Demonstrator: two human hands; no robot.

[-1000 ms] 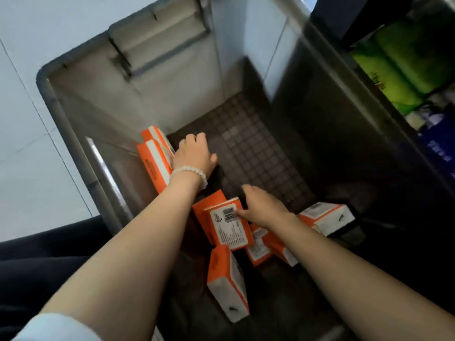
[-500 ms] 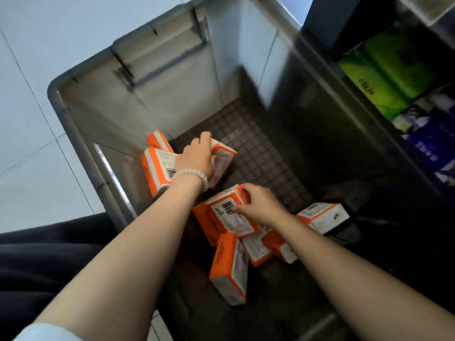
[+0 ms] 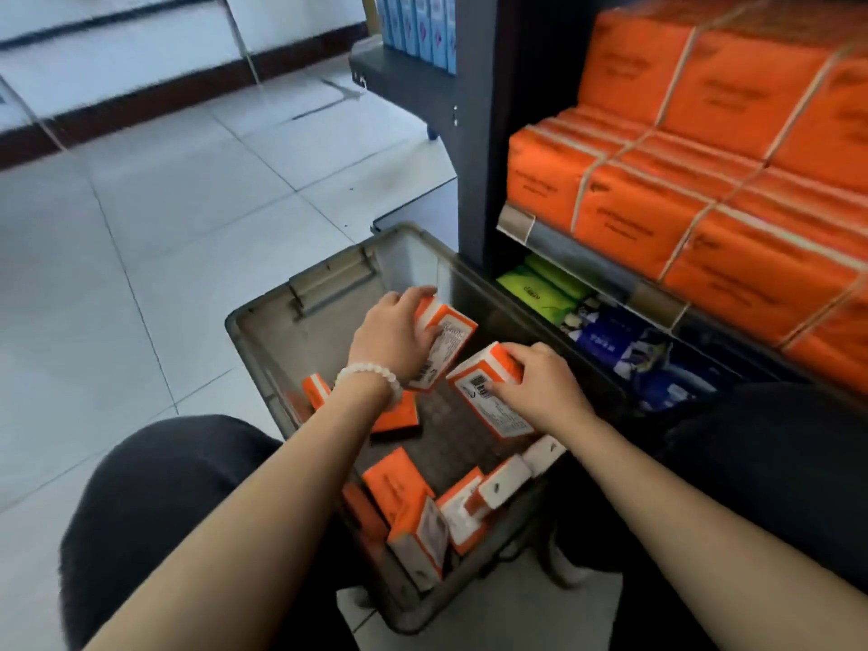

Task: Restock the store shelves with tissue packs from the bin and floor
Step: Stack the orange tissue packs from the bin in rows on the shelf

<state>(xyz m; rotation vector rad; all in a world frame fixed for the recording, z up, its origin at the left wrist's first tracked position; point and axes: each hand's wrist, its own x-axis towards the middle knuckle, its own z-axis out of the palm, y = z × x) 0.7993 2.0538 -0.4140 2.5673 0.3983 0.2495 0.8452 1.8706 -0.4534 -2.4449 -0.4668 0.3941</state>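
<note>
Pale glossy floor tiles point(image 3: 155, 218) spread before me; a dark red skirting board point(image 3: 188, 94) runs along the far white wall point(image 3: 117, 49).

No wording can be read: the barcode label on the pack point(image 3: 488, 397) at centre frame and the dark print on the shelf's orange packs point(image 3: 624, 225) at right are blurred.

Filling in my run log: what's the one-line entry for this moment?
left hand: holds tissue pack | right hand: holds second pack | both above bin | more packs inside
</note>
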